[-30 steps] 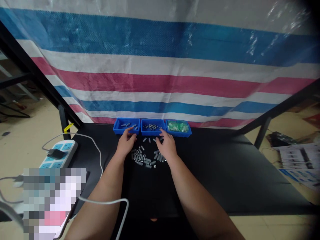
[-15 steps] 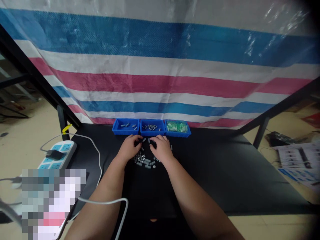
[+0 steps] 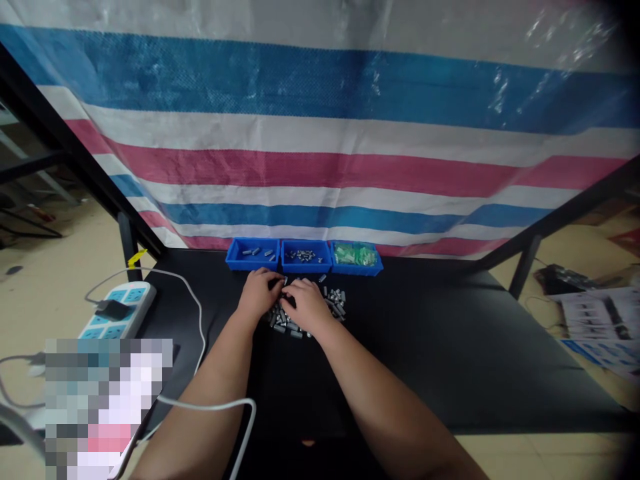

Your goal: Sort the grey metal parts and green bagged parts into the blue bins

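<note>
My left hand (image 3: 259, 293) is bent over the left side of a pile of small grey metal cylinders and silver pieces (image 3: 283, 325). Its thumb and forefinger close on a small metal cylinder (image 3: 285, 281). Close beside it, my right hand (image 3: 306, 303) has its fingers curled over the pile, thumb and forefinger near the left fingertips. What those right fingers hold, if anything, is hidden. More of the metal pieces (image 3: 336, 303) show to the right of my right hand, and one loose cylinder (image 3: 323, 278) lies ahead of it.
Three blue bins stand behind the pile: the left bin (image 3: 232, 261) has several cylinders, the middle bin (image 3: 306, 268) small metal parts, the right bin (image 3: 356, 271) green-tinted packets. At left are a power strip (image 3: 143, 300), a white cable (image 3: 210, 404) and a blurred-out device (image 3: 107, 407).
My right hand has moved left across the pile to beside my left hand, uncovering pieces on the right. My left hand has moved slightly right, away from the left bin, and its fingers have closed.
</note>
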Demonstrator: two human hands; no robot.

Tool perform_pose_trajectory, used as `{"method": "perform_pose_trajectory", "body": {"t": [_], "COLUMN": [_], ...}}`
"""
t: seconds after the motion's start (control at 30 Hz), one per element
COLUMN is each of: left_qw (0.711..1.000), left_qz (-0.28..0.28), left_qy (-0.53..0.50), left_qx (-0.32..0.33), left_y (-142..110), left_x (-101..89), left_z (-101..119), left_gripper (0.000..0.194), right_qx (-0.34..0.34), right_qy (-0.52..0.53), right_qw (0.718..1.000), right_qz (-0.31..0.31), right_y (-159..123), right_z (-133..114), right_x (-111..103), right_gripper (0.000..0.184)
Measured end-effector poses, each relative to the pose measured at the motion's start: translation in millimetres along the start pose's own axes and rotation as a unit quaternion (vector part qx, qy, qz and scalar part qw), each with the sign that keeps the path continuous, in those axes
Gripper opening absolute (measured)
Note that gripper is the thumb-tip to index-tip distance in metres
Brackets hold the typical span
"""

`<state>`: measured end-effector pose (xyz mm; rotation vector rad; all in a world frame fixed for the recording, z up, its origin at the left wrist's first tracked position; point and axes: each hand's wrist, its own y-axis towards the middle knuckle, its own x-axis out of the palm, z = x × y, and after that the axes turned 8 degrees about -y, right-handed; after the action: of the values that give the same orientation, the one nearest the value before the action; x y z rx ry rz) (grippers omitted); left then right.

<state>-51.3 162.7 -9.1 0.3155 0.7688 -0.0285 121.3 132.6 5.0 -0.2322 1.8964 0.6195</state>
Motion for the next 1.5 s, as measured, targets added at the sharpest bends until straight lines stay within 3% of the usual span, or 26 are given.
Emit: {"method": "perform_pose_trajectory", "body": {"t": [0.17,0.37,0.5,0.8,1.0,1.23,1.4,1.5], "left_qw": [1.0,0.997,0.994,0.999,1.0,0.997,0.979,0.957], "left_qz": [0.013,-0.074,-0.105,-0.04,-0.005,0.039,0.106,0.11], "left_qy": [-0.003,0.009,0.023,-0.016,0.005,-0.001,-0.097,-0.191], "left_qx": [-0.012,0.013,0.015,-0.006,-0.027,-0.07,-0.141,-0.188], "left_y": [2,3,0,-1,-3,-6,-5,-3], "left_x": [0.6,-0.7,-4.7,-5.5,-5.7,-10.0,-15.8,-13.2], "left_z": [2,-6,-9,-5,-4,7,15,10], "left_gripper": [0.028,0.041,0.035,0.019,0.014,0.017,0.022,0.031], "right_qx": [-0.014,-0.059,-0.083,-0.111,-0.067,-0.015,0.08,0.124], "right_qy": [-0.02,-0.025,-0.019,0.013,0.021,0.027,0.162,0.213], "right_qw": [1.0,0.998,0.995,0.993,0.996,0.999,0.982,0.964], "right_qz": [0.0,-0.025,-0.048,-0.043,-0.047,-0.01,0.059,0.096], "right_y": [1,0,-2,-4,-3,1,-1,-1], "right_z": [-1,-2,-2,-8,-9,-4,9,20], "right_x": [4,0,-4,-6,-5,-6,-13,-14], "right_gripper": [0.014,0.016,0.017,0.007,0.006,0.006,0.01,0.006]}}
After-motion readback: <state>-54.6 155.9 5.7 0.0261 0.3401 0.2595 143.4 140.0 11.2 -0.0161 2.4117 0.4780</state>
